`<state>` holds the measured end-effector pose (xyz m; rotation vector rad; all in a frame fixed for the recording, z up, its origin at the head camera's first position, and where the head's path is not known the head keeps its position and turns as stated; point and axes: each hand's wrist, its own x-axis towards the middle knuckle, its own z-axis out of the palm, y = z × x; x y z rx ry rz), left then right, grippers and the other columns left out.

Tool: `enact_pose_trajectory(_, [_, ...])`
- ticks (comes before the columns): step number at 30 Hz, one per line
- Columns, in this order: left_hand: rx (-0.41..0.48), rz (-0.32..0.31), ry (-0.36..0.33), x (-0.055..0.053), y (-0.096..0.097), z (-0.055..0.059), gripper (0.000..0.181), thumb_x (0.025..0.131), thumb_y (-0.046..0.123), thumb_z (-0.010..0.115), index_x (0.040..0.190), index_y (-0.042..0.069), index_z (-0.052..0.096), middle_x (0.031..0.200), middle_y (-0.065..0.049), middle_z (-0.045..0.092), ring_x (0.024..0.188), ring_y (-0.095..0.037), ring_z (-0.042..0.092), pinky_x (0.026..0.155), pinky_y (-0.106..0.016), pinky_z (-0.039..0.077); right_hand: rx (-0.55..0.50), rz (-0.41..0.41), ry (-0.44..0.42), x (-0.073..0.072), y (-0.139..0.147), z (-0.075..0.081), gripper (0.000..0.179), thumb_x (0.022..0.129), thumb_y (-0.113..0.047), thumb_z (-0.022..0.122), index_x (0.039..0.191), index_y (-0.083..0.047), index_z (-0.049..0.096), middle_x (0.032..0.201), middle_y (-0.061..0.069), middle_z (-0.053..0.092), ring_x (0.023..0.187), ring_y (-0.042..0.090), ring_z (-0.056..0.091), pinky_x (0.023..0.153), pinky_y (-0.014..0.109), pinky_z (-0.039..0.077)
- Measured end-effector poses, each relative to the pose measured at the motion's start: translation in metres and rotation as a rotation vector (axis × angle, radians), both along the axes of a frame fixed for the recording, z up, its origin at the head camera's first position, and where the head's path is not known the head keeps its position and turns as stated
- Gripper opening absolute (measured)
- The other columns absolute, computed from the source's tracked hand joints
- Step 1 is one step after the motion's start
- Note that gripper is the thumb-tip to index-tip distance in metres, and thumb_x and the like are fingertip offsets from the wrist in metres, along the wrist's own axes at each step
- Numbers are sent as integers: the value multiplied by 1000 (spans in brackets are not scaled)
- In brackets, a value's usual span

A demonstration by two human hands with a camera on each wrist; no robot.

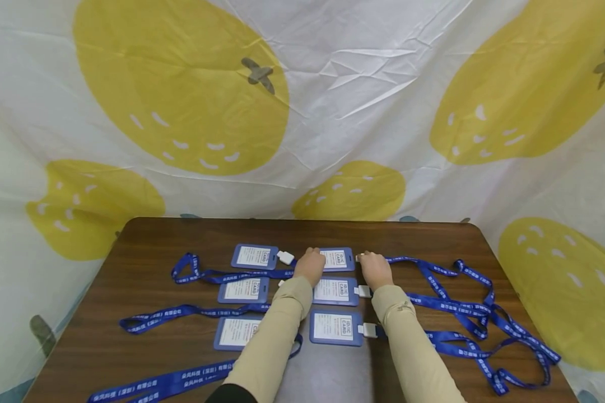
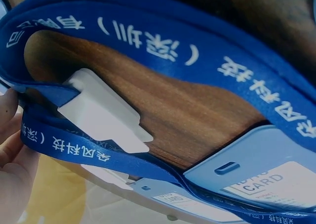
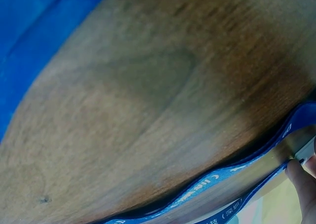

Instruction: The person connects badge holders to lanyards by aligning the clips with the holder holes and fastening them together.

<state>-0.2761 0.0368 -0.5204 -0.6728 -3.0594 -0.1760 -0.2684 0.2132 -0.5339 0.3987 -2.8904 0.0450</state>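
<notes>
- The left hand [image 1: 310, 267] is at the left end of the right column's far card holder [image 1: 336, 259], toward the table's far edge. Its fingers are bent, with a blue lanyard strap [image 2: 59, 147] against them in the left wrist view; I cannot tell whether they pinch the strap or the holder.
- The right hand [image 1: 375, 270] is at the right end of that same holder. Thumb and finger are closed together on its white clip [image 3: 305, 151].
- Six blue ID card holders lie flat on the brown wooden table [image 1: 156, 240], in two columns of three running from the far edge toward the near edge.
- In the left column, the far holder [image 1: 254, 256] is nearest the far edge, followed by the middle holder [image 1: 242, 290] and the near holder [image 1: 237, 333], partly covered by the left sleeve [image 1: 274, 336].
- In the right column, the second holder [image 1: 335, 291] and third holder [image 1: 336, 327] have white clips on their right ends.
- Printed blue lanyards [image 1: 153, 320] stretch from the left column toward the table's left edge; one runs toward the near left corner.
- More blue lanyards [image 1: 448, 305] cross and tangle toward the right edge.
- Beyond the far edge hangs a white cloth [image 1: 363, 73] printed with yellow fruit.
</notes>
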Motion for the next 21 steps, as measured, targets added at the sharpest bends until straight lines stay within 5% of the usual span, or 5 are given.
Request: enact_pose_trajectory(21, [6,-6,56,1,-1,-4,23,87,2,48,88,6,71,93,-9,58,91,-23,52,73,-31,51,-21,35,43,-3,-4,-5,20,82,-3,50,83,-8,69,77,10,63,65,32,61,57,42,50])
